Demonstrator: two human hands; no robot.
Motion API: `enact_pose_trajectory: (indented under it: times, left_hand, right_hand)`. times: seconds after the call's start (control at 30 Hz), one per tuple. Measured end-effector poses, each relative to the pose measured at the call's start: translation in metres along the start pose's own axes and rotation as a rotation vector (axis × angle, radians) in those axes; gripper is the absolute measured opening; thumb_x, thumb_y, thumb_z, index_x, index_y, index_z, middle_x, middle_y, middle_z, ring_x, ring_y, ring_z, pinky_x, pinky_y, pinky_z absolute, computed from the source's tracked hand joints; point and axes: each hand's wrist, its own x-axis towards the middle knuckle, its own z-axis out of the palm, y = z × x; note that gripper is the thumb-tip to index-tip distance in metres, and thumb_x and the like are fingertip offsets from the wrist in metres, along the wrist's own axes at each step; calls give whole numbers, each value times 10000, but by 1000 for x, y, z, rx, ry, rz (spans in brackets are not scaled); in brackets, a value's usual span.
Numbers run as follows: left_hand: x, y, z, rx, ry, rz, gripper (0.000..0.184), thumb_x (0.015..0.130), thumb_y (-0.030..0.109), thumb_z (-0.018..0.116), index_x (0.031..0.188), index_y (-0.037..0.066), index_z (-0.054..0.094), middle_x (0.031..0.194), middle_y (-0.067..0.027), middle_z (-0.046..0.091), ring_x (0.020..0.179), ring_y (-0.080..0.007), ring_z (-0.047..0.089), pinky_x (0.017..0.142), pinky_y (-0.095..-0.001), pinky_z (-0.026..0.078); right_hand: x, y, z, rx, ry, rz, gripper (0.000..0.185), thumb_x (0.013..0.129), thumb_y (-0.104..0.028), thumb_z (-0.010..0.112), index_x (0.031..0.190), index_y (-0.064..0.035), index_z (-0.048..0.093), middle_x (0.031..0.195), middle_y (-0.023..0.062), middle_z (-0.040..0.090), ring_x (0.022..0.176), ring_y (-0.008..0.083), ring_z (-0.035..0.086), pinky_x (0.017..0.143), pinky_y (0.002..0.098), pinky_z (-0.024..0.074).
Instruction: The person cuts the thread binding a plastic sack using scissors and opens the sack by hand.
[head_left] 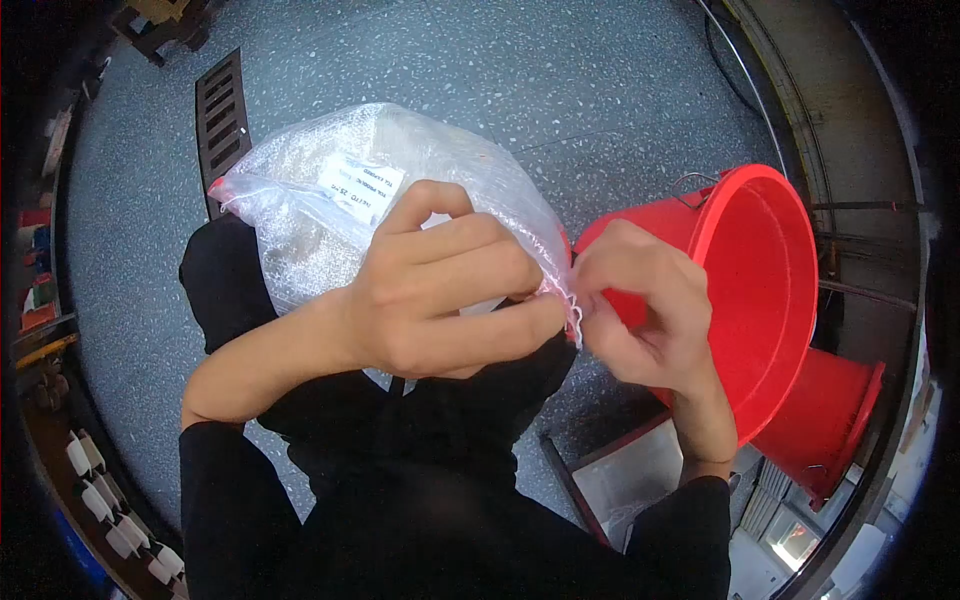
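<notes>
The sack point(440, 150), clear plastic and well rounded, lay at eleven o'clock from the middle of the view, against the dark trouser legs point(222, 285); the knees probably served to brace it, though how much of its weight they bore could not be told. The left hand point(450, 290), near the middle, was curled inward with its thumb and forefinger gathered on the sack's edge towards three o'clock, seemingly to hold that corner steady; the right hand point(645, 305) faced it from three o'clock, thumb and forefinger drawn together at the white thread point(576, 318) along the edge, the other fingers bent; how firmly it gripped could not be told. The printed label point(362, 188) stood upside down to the wearer, which suggested that the sack was turned to bring its stitched end near the right hand.

The large red bucket point(765, 290) was tipped on its side at three o'clock, just beyond the right hand, its mouth turned away from the sack; a second red bucket point(822, 425) lay near four.

The floor point(570, 80) was blue-grey with pale flecks; a slotted drain cover point(222, 120) was set into it at ten; cluttered shelving point(95, 480) edged the room at eight.
</notes>
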Motion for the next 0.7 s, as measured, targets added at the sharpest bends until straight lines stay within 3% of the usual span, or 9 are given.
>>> enact_pose_trajectory:
  times: [0.17,0.27,0.37,0.57,0.7]
  left_hand:
    - [3,2,-2,-41,-2,-97,235,671,69,778,881,150,711,813,29,629,692,-153,600,714,-332,369]
    - [3,2,-1,-44,-1,-127,250,661,74,782,886,161,713,809,31,629,689,-151,596,712,-332,365]
    - [2,0,0,-11,-1,-46,273,646,77,784,895,166,718,806,35,631,689,-145,593,706,-328,360]
    - [1,-1,0,1,-5,-29,287,635,67,778,898,167,721,813,40,637,691,-142,592,697,-326,357]
    - [3,0,-3,-7,-18,-47,268,624,64,783,867,155,714,807,36,637,690,-149,592,695,-324,353]
  right_hand:
    - [1,7,-7,-220,-68,-249,261,712,44,696,960,-35,687,806,88,611,666,262,599,588,349,475]
    - [2,5,-12,-297,-109,-247,229,713,13,714,935,-29,685,804,90,597,653,282,588,582,349,458]
    - [1,2,-7,-141,-80,-102,142,788,34,675,916,-26,666,804,68,599,645,214,585,578,323,449]
    - [-9,3,3,769,6,644,97,925,-5,617,1019,-22,602,844,19,620,709,73,572,625,254,461]
    - [-7,5,3,517,92,330,166,894,67,608,1045,-2,610,855,32,638,722,94,603,646,250,486]
